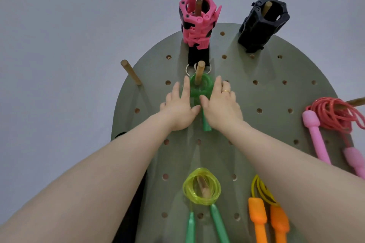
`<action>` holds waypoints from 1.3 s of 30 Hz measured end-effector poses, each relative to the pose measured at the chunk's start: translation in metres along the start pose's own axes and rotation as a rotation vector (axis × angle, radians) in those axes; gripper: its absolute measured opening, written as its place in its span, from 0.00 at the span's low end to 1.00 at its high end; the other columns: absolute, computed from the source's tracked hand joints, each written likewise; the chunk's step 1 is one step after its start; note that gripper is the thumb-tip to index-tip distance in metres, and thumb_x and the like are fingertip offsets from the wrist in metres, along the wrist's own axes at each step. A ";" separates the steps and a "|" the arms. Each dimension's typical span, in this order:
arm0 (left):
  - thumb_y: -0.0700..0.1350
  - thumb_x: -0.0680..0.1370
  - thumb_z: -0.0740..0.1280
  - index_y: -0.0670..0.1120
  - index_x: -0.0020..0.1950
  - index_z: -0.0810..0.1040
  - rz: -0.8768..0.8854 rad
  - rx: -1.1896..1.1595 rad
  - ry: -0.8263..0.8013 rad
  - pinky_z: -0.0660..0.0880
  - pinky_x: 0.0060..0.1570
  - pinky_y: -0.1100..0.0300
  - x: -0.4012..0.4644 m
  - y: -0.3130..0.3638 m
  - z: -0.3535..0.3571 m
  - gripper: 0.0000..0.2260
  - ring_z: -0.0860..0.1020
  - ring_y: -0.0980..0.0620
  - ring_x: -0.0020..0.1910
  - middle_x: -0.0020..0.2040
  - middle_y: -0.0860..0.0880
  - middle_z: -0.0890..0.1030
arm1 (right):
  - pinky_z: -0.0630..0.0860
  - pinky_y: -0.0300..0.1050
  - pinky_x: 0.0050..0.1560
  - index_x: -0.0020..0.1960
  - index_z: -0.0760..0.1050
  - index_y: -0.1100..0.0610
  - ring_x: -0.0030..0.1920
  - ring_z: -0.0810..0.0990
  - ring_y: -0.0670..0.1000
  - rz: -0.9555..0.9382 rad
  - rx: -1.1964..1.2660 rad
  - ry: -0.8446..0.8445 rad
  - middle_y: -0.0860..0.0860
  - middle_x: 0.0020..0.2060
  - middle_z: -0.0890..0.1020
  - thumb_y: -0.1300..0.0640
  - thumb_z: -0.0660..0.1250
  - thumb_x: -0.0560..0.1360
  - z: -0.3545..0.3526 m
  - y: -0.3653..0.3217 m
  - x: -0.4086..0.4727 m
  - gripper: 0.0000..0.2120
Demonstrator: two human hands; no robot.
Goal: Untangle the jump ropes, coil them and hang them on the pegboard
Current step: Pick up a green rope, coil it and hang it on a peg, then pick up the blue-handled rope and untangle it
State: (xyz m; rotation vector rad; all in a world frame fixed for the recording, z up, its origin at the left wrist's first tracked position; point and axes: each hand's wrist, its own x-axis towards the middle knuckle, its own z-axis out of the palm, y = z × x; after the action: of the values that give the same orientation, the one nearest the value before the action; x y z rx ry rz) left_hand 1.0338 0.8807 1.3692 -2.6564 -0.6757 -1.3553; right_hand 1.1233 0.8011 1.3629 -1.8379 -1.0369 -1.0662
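Nearest us, our left hand [176, 109] and right hand [221, 107] press spread fingers beside the coiled translucent green plastic jump rope [201, 88], looped on a wooden peg [199, 72] near the grey-green pegboard's [276, 94] top edge. We judge hanging nearly done; next, let go gently.

A: Where does the single view sit?

B: On the person's head, close to the pegboard [256, 104], tilted up along its face, so the board narrows toward the top and the pale wall fills the frame above it.

A: How near?

B: Within arm's reach; both forearms run in from the bottom corners, and the left hand [176, 108] and right hand [221, 104] meet near centre. The wide lens bends the edges.

A: Any second view?

B: None, so nothing is shared.
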 end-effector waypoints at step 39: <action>0.44 0.80 0.59 0.42 0.75 0.54 0.555 -0.358 -1.600 0.61 0.68 0.54 -0.838 0.087 0.103 0.26 0.61 0.42 0.71 0.73 0.40 0.62 | 0.71 0.46 0.56 0.57 0.76 0.59 0.58 0.74 0.58 0.988 -0.256 -1.361 0.57 0.56 0.78 0.62 0.57 0.76 -0.281 -0.055 -0.860 0.13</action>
State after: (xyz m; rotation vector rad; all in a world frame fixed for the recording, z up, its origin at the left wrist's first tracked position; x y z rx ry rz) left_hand 0.7199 0.5403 0.6576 -3.2720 0.3818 1.0480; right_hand 0.7143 0.3435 0.6961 -2.7836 -0.3953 0.8159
